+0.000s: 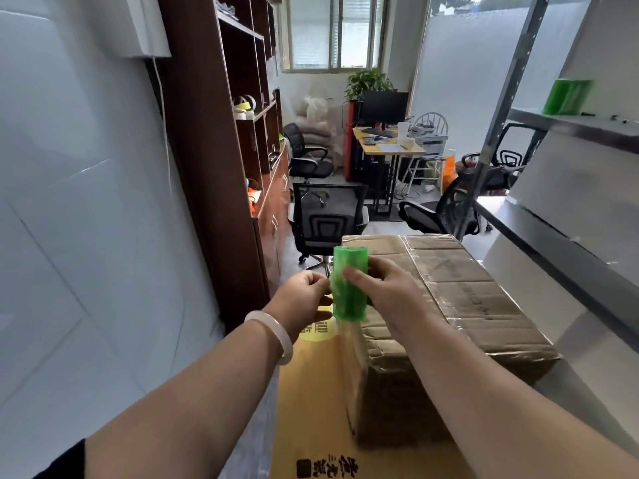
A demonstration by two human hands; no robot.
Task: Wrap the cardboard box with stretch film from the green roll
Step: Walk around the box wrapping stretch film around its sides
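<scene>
My right hand [383,290] grips the green roll [349,288], left hand [304,295] pinches film [356,340]; cardboard box [460,292] seems part-wrapped, turns remain.

You are in a small office: black mesh swivel chairs [328,216], a yellow-topped surface [390,149] carrying a monitor [383,107] and papers, a printer [428,140] beside it, a tall brown bookcase [235,133] on your left, steel racking [501,133] on your right, and a potted plant [368,81] below the window [335,29].
</scene>
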